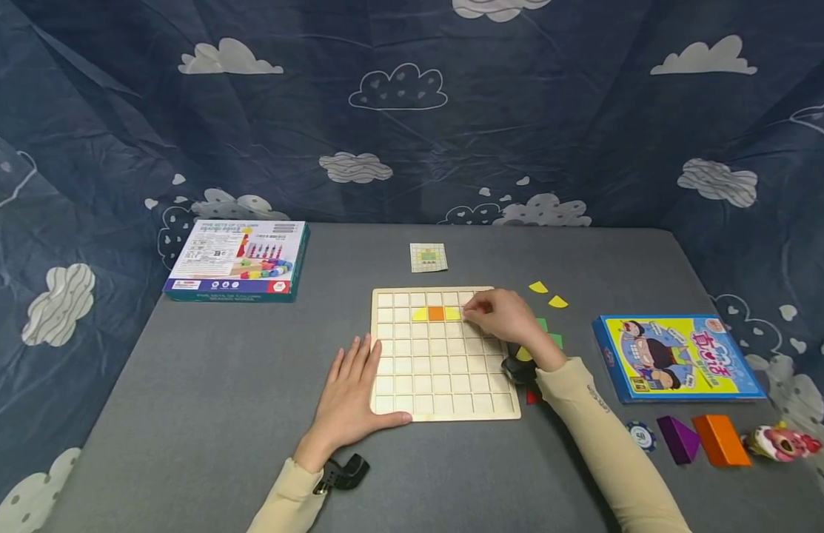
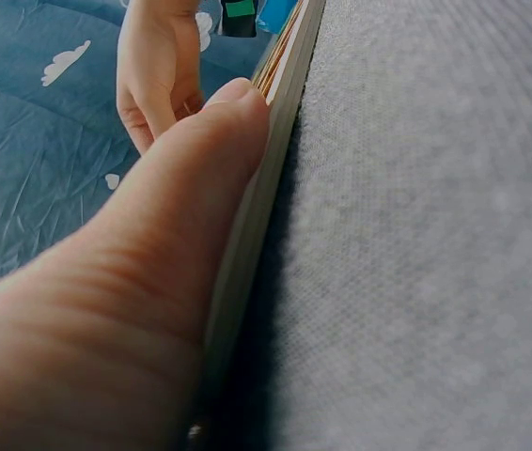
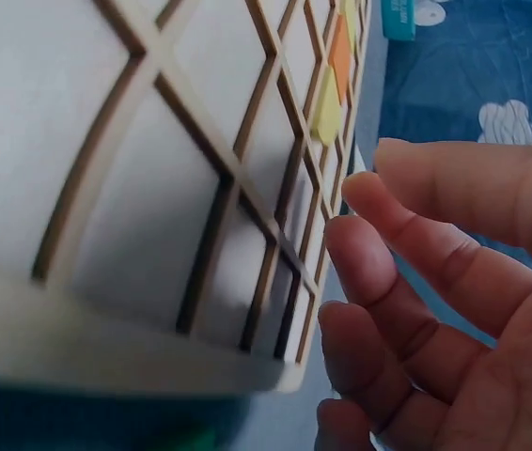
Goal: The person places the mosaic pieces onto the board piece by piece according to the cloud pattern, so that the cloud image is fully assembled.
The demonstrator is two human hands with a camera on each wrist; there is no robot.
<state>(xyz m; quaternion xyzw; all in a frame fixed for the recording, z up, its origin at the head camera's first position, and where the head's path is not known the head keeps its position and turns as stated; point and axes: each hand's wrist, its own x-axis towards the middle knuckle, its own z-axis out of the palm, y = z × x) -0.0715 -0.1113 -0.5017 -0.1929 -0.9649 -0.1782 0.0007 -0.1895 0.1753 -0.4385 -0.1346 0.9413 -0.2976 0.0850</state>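
Observation:
A pale wooden grid board (image 1: 441,366) lies on the grey table. In one of its upper rows sit an orange square tile (image 1: 436,314) and, either side of it, a left yellow piece (image 1: 420,314) and a right yellow piece (image 1: 453,314). My left hand (image 1: 348,396) rests along the board's left side, fingers spread, thumb at the near edge. Over the upper right of the board is my right hand (image 1: 505,314), just right of the yellow piece. Its fingers (image 3: 365,254) are loosely bent in the right wrist view, and nothing shows between the thumb and fingertips.
Beyond the board lies a small pattern card (image 1: 428,257). Loose yellow pieces (image 1: 537,287) and green pieces (image 1: 555,340) lie to its right. A white-and-teal box (image 1: 237,259) is at left; a blue-and-yellow box (image 1: 678,357), purple block (image 1: 680,440) and orange block (image 1: 721,440) are at right.

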